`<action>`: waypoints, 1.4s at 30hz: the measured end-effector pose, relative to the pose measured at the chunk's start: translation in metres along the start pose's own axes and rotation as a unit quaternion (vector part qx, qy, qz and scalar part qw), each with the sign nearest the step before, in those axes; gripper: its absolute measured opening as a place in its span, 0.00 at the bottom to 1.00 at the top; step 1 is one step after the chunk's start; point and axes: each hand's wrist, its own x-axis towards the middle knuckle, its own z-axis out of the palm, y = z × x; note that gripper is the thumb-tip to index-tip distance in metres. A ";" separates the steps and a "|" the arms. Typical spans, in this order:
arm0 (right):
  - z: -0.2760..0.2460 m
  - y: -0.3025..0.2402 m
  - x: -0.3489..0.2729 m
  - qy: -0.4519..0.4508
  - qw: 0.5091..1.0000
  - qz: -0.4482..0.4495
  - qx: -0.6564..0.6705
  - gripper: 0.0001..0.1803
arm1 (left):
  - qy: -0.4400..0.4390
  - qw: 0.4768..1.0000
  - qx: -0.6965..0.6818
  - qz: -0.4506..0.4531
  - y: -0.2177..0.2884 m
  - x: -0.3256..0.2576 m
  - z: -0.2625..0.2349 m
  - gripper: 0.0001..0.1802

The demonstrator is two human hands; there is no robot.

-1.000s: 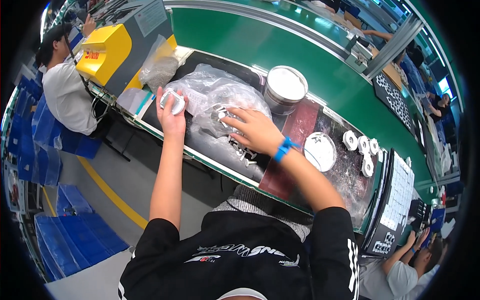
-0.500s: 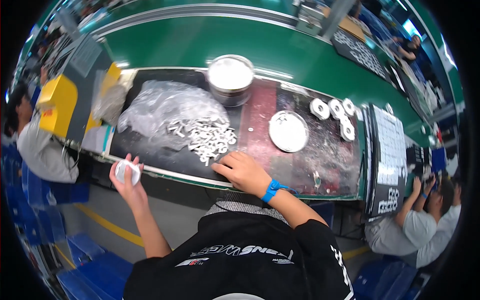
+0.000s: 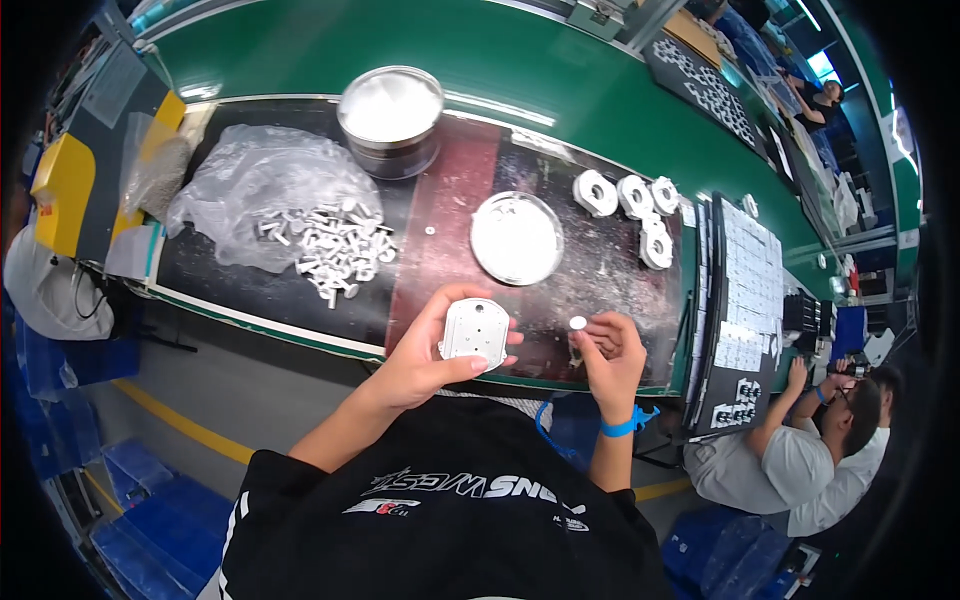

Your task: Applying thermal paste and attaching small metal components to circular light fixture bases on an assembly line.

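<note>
In front of my chest, my left hand point(image 3: 418, 362) grips a white plastic housing point(image 3: 478, 325), rounded with flat sides and a few small holes in its face. The thumb lies on its lower edge and fingertips show behind it. To its right, my right hand point(image 3: 615, 362) pinches a small white round-headed pin point(image 3: 578, 323) between thumb and fingers, apart from the housing. On the mat to the left lies a loose pile of similar white pins point(image 3: 340, 248), spilling from a clear plastic bag point(image 3: 265, 180). A shallow round metal dish point(image 3: 517, 240) sits beyond my hands.
A round metal tin point(image 3: 390, 115) stands at the back of the mat. Several white ring-shaped parts point(image 3: 597, 193) lie at the right, beside stacked trays with papers point(image 3: 745, 290). A yellow-and-grey machine point(image 3: 65, 200) is at far left. Co-workers point(image 3: 770, 450) sit to the right.
My left hand has brought the housing from the left edge to the middle. My right hand has left the pile and moved right, now with a pin. The view has shifted.
</note>
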 end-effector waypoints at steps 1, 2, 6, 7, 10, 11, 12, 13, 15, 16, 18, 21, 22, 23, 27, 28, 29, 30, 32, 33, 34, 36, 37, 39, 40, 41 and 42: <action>-0.004 0.000 0.005 0.004 0.999 -0.014 -0.044 0.12 | -0.004 1.000 -0.028 -0.006 -0.003 0.005 0.007 0.37; -0.007 0.000 0.011 -0.009 0.994 -0.050 -0.099 0.11 | -0.007 0.999 -0.053 -0.011 -0.004 0.009 0.012 0.38; -0.013 0.005 0.027 -0.019 0.987 -0.091 -0.129 0.11 | 0.017 0.998 -0.055 0.011 -0.017 0.020 0.024 0.32; -0.012 0.008 0.029 -0.015 0.993 -0.071 -0.089 0.11 | 0.021 0.998 -0.053 0.012 -0.018 0.021 0.025 0.32; -0.006 0.002 0.039 -0.030 0.993 -0.079 -0.078 0.14 | 0.057 0.992 -0.105 -0.041 -0.023 0.025 0.025 0.26; -0.003 0.000 0.046 -0.045 0.987 -0.111 -0.107 0.12 | 0.076 0.993 -0.079 -0.053 -0.024 0.023 0.025 0.24; 0.002 -0.004 0.053 -0.043 0.988 -0.109 -0.103 0.12 | 0.093 0.992 -0.052 -0.067 -0.026 0.022 0.024 0.21; 0.007 -0.009 0.060 -0.061 0.969 -0.178 -0.159 0.11 | 0.094 0.992 -0.049 -0.069 -0.029 0.019 0.022 0.21; 0.021 -0.019 0.074 -0.081 0.935 -0.264 -0.221 0.08 | 0.097 0.994 -0.026 -0.053 -0.033 0.013 0.017 0.20; 0.026 -0.020 0.080 -0.080 0.936 -0.263 -0.220 0.08 | 0.097 0.993 -0.024 -0.055 -0.033 0.010 0.016 0.20; 0.032 -0.021 0.094 -0.109 0.892 -0.322 -0.297 0.08 | 0.120 0.992 0.028 -0.020 -0.033 0.010 0.014 0.20; 0.040 -0.017 0.107 -0.111 0.885 -0.326 -0.314 0.07 | 0.133 0.991 0.023 -0.012 -0.032 0.006 0.010 0.21; 0.042 -0.016 0.110 -0.112 0.879 -0.329 -0.328 0.07 | 0.132 0.991 0.022 -0.012 -0.030 0.005 0.009 0.21; 0.044 -0.015 0.111 -0.114 0.878 -0.330 -0.328 0.07 | 0.135 0.990 0.026 -0.011 -0.028 0.003 0.008 0.21; 0.051 -0.014 0.112 -0.112 0.876 -0.337 -0.325 0.08 | 0.134 0.991 0.022 -0.002 -0.027 0.000 -0.002 0.21; 0.052 -0.015 0.111 -0.113 0.880 -0.335 -0.318 0.09 | 0.134 0.991 0.021 -0.002 -0.027 0.000 -0.003 0.21; 0.054 -0.015 0.111 -0.113 0.879 -0.335 -0.319 0.09 | 0.136 0.990 0.022 -0.001 -0.026 0.000 -0.003 0.21; 0.055 -0.015 0.111 -0.112 0.878 -0.341 -0.316 0.09 | 0.138 0.990 0.024 -0.001 -0.025 0.000 -0.003 0.21; 0.057 -0.013 0.110 -0.111 0.876 -0.347 -0.315 0.09 | 0.139 0.990 0.021 -0.001 -0.024 0.001 -0.003 0.21; 0.057 -0.013 0.110 -0.117 0.872 -0.344 -0.329 0.09 | 0.140 0.990 0.019 0.000 -0.024 0.002 -0.002 0.21; 0.058 -0.012 0.110 -0.122 0.867 -0.341 -0.343 0.09 | 0.139 0.990 0.018 0.000 -0.024 0.003 -0.002 0.21; 0.059 -0.010 0.108 -0.116 0.865 -0.346 -0.345 0.09 | 0.137 0.991 0.014 0.001 -0.025 0.003 -0.002 0.21; 0.059 -0.010 0.108 -0.110 0.863 -0.352 -0.346 0.09 | 0.136 0.991 0.014 0.001 -0.026 0.003 -0.002 0.21; 0.055 -0.008 0.108 -0.109 0.860 -0.356 -0.349 0.10 | 0.135 0.991 0.010 -0.003 -0.026 0.004 0.000 0.22; 0.052 -0.008 0.107 -0.108 0.858 -0.360 -0.351 0.12 | 0.133 0.991 0.010 -0.004 -0.027 0.005 0.001 0.22; 0.052 -0.015 0.104 -0.108 0.858 -0.361 -0.350 0.12 | 0.133 0.991 0.011 -0.002 -0.027 0.005 0.000 0.22; 0.051 -0.028 0.098 -0.093 0.910 -0.302 -0.269 0.15 | 0.131 0.991 0.012 -0.001 -0.027 0.006 -0.001 0.22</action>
